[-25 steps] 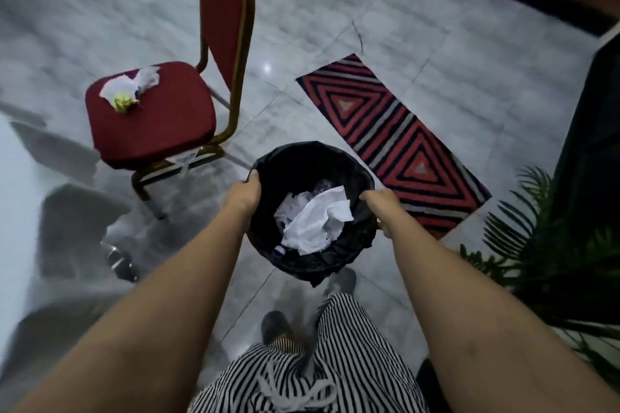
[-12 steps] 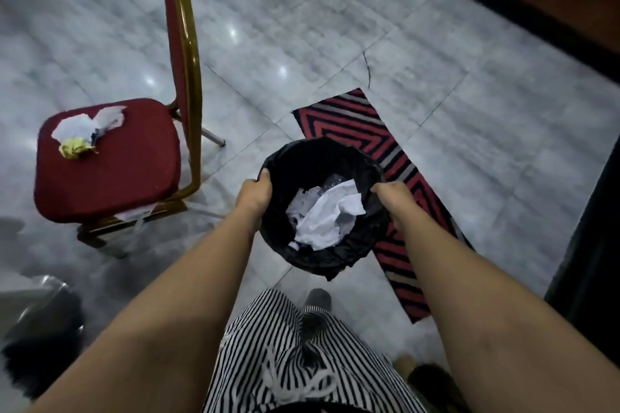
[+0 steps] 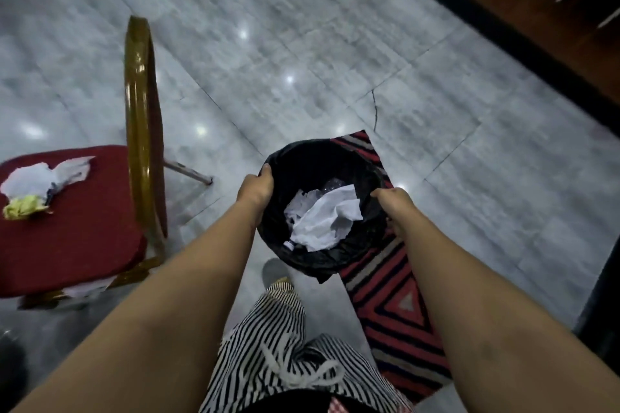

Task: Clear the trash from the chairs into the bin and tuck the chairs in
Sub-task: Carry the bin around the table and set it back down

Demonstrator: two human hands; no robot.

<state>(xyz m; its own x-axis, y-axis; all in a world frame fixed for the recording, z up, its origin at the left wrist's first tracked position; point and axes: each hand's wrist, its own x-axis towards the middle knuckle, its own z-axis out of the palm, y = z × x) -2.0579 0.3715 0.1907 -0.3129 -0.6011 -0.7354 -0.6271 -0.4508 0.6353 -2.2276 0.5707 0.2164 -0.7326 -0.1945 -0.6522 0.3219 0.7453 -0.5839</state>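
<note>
A black-lined bin (image 3: 318,255) holding crumpled white paper (image 3: 323,218) is gripped at its rim by the left hand (image 3: 255,187) and the right hand (image 3: 394,206), fingers curled tight.

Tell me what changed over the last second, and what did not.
The person walked on, carrying the black-lined round bin: the red padded gold-framed chair slid to the frame's left, the striped red rug drew underfoot, and the plant left view. Unchanged: left hand and right hand grip the bin's rim; crumpled paper lies on the seat.
</note>
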